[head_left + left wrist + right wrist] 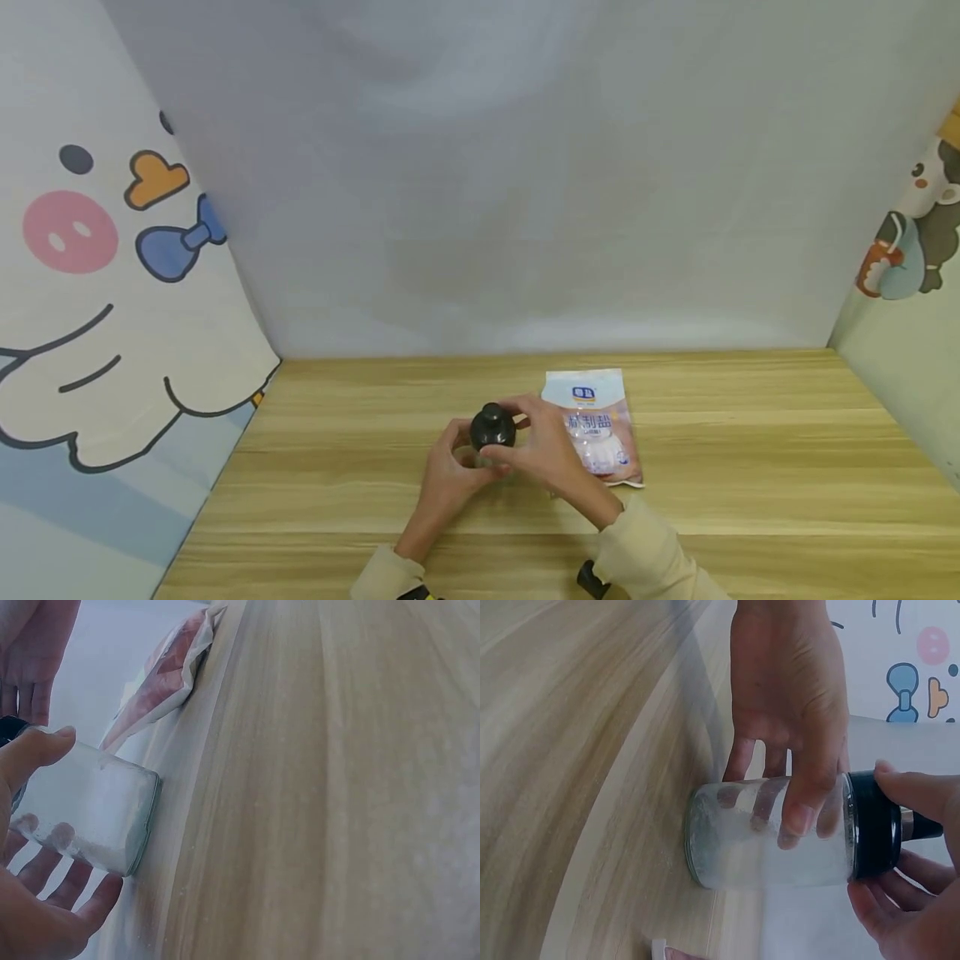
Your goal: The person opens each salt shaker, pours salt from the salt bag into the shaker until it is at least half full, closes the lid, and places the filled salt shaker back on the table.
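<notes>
A clear glass jar (742, 859) stands upright on the table, its black lid (492, 431) topped by a knob. White grains show low inside the jar in the left wrist view. My left hand (444, 482) holds the glass body, thumb on one side and fingers round the other. With thumb and fingertips, my right hand (551, 450) grips the lid at its rim. Just behind the right hand lies a printed bag of salt (596, 446), partly covered by that hand in the head view.
The wood-grain table (750, 467) reaches back to a plain pale wall sheet (525, 208). Cartoon-printed panels (67, 333) stand at the left and right sides. A small dark object (592, 579) shows beside the right sleeve at the front.
</notes>
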### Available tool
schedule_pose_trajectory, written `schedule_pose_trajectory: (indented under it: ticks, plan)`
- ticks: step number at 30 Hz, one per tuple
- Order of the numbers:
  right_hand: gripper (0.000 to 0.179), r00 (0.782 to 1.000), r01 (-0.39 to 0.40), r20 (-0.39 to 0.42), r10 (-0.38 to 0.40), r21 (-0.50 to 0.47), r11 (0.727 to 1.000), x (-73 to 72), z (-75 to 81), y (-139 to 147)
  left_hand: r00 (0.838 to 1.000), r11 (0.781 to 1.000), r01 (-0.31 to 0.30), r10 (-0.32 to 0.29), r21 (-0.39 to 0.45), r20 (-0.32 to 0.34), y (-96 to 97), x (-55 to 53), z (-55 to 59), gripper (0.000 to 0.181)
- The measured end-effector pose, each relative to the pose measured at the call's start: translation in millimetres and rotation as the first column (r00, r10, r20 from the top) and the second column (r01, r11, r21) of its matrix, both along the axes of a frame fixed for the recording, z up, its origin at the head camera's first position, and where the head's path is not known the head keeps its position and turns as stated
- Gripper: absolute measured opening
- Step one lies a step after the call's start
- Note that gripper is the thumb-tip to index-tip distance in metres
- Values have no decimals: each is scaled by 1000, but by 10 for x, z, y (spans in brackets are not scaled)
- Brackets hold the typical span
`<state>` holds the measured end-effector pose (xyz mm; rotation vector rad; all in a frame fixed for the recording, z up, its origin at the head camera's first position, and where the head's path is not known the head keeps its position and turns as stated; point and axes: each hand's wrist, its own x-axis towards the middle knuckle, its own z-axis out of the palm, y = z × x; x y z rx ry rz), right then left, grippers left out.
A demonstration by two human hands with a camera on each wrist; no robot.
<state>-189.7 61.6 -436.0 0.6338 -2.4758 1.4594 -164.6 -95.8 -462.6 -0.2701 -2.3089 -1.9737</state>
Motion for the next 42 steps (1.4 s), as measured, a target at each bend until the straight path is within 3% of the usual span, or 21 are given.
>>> schedule_pose_trajectory:
  ticks: [8,18,27,34,42]
  plan:
    - [54,997,-41,60,41,2,999,0,25,41,1000,1000,13,-13,10,5,-8,3,14,55]
    - [52,990,-115,83,116,-11,993,-32,29,77,1000,1000,8,-8,6,15,-11,11,22,55]
    - [51,989,-127,78,126,4,992,-39,35,74,1000,1000,12,-12,3,13,-20,8,16,55]
    - [54,995,-92,37,92,-8,996,-16,16,37,1000,1000,18,-18,-1,-10,-20,9,0,55]
    - [54,999,37,-25,-37,-6,999,12,1,-40,999,999,32,-32,5,-17,-28,-1,-27,53]
